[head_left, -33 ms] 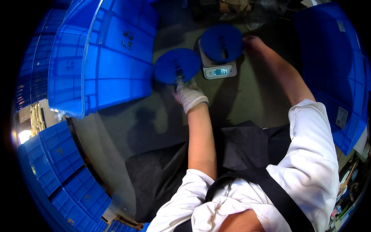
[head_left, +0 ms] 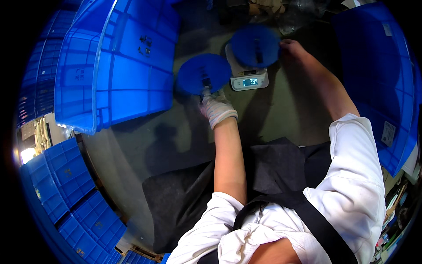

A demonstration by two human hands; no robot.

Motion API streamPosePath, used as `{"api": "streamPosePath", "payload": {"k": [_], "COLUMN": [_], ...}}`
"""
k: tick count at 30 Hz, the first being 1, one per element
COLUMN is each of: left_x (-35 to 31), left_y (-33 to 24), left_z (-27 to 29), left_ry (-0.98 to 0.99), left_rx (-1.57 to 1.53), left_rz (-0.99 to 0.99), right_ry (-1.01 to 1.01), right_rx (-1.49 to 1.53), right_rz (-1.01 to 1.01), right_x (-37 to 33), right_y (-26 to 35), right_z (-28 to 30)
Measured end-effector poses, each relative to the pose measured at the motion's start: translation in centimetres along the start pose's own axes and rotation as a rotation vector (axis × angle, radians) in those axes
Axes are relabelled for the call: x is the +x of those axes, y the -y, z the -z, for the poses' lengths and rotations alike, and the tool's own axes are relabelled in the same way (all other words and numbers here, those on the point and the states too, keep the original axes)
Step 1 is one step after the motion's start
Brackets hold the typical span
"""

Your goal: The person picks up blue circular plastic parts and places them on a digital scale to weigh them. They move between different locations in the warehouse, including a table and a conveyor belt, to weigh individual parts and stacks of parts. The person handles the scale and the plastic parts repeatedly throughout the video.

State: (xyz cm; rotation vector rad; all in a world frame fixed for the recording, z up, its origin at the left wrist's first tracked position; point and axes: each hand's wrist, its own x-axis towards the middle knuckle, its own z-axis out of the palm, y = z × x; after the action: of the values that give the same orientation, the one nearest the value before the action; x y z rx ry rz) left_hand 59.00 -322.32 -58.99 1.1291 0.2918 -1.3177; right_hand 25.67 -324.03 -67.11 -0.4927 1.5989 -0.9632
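My left hand (head_left: 217,109), in a pale knitted glove, grips the near edge of a blue round disc (head_left: 190,77), one finger lying on its top. A dark mark or slot shows in that disc near my fingers. My right hand (head_left: 291,46) is closed at the right edge of a second blue disc (head_left: 245,43), its fingertips partly hidden. This disc covers much of a small white digital scale (head_left: 249,82) with a lit display. Whether it still touches the scale I cannot tell.
A large blue crate (head_left: 136,66) stands to the left, another blue crate (head_left: 373,70) to the right. Stacked blue crates (head_left: 66,176) fill the lower left. Cardboard and clear plastic wrap (head_left: 303,13) lie at the far side. A dark apron (head_left: 272,167) covers my lap.
The right-hand disc has shifted slightly right and away with my right hand, baring more of the scale's platform. The left-hand disc has moved slightly right with my left hand.
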Motion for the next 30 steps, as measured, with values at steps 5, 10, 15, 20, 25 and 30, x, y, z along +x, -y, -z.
{"api": "streamPosePath", "payload": {"k": [5,10,15,20,25,30], "left_x": [0.7,0.9,-0.5,0.8,0.2,2.1], "left_y": [3.9,8.4,11.1,11.0,11.0,10.0], "left_z": [2.0,1.2,-0.3,-0.1,-0.8,0.9], "left_ry": [0.206,0.295,0.157,0.089,0.074,0.436], "left_rx": [0.034,0.067,0.233,0.21,0.227,1.685], "left_rz": [0.121,0.248,0.222,0.192,0.263,-0.372], "right_ry": [-0.241,-0.209,-0.238,-0.35,-0.335,-0.229], "right_rx": [-0.038,-0.015,-0.093,-0.117,-0.138,-0.217], "right_rz": [-0.001,0.094,0.063,0.028,0.024,0.036], "right_x": [-4.4,-6.2,-8.3,-9.7,-9.6,-9.2], "right_y": [2.2,0.5,-0.5,0.9,0.7,1.2], "right_z": [5.4,12.0,14.1,11.4,11.8,10.9]}}
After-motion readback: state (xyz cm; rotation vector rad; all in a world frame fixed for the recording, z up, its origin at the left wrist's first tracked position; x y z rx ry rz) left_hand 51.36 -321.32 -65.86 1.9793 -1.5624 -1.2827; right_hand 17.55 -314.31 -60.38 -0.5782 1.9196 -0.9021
